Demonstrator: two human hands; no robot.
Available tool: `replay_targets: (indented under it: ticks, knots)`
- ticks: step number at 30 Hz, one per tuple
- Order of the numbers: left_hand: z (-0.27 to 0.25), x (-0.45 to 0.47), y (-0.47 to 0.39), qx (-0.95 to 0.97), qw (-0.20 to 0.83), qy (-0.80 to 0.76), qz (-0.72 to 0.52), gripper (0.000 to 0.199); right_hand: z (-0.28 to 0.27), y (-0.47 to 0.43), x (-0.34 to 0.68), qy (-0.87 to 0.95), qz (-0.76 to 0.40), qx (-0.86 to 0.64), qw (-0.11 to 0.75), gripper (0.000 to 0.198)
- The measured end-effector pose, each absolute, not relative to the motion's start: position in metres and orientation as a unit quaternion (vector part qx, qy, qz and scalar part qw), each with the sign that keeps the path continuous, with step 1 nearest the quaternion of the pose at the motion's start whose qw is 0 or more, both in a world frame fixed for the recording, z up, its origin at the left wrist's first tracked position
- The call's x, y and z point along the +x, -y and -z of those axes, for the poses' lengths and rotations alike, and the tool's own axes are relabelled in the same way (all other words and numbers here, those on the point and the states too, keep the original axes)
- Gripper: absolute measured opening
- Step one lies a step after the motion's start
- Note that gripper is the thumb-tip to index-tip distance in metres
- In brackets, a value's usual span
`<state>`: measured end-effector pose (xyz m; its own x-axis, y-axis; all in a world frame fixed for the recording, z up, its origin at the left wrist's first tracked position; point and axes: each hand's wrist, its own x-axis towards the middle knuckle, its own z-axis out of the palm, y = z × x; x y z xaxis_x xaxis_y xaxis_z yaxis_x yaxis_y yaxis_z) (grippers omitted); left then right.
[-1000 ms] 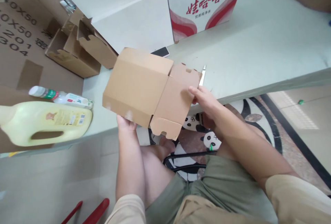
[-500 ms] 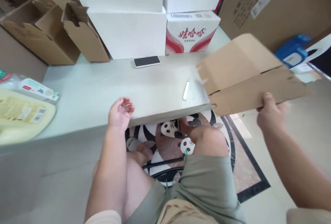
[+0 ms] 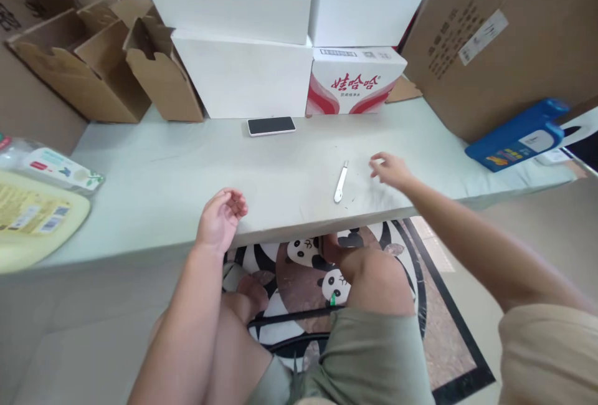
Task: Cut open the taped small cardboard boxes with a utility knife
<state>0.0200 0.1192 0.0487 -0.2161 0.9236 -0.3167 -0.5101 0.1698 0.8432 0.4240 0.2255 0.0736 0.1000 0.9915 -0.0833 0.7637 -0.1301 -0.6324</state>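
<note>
My left hand (image 3: 223,215) rests at the front edge of the light-covered table, palm turned inward. Its fingers are loosely curled and it holds nothing. My right hand (image 3: 391,170) hovers over the tabletop on the right, fingers apart and with nothing in them. Just left of it lies a slim white tool (image 3: 341,182) with a narrow metal tip, a few tiny dark scraps around it. Between the red-and-white box (image 3: 355,84) and the big brown carton a piece of brown cardboard (image 3: 404,88) shows, mostly hidden.
A phone (image 3: 271,126) lies before the stacked white boxes (image 3: 247,78). Folded-open brown boxes (image 3: 163,84) stand at the left, bottles (image 3: 42,218) at the front left. A blue bottle (image 3: 516,134) leans by the large carton (image 3: 495,37) on the right.
My right hand has let go of the flattened cardboard and moved left over the table. Brown cardboard now shows behind the red-and-white box. My left hand has hardly moved.
</note>
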Motion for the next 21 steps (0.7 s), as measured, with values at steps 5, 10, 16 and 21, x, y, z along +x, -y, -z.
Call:
replay_targets:
  ticks: [5, 10, 16, 21]
  knots:
    - [-0.052, 0.020, -0.113, 0.260, 0.610, -0.483, -0.571, 0.015, -0.041, -0.183, 0.338, 0.663, -0.262, -0.697, 0.076, 0.034]
    - [-0.053, 0.006, -0.098, 0.281, 0.610, -0.449, -0.589, 0.015, -0.057, -0.190, 0.304, 0.647, -0.223, -0.729, 0.030, 0.012]
    - [-0.054, -0.030, -0.090, 0.271, 0.592, -0.406, -0.642, 0.016, -0.075, -0.215, 0.232, 0.650, -0.344, -0.668, 0.114, 0.028]
    - [-0.052, -0.049, -0.094, 0.226, 0.589, -0.393, -0.669, 0.018, -0.071, -0.248, 0.128, 0.670, -0.449, -0.558, 0.196, 0.022]
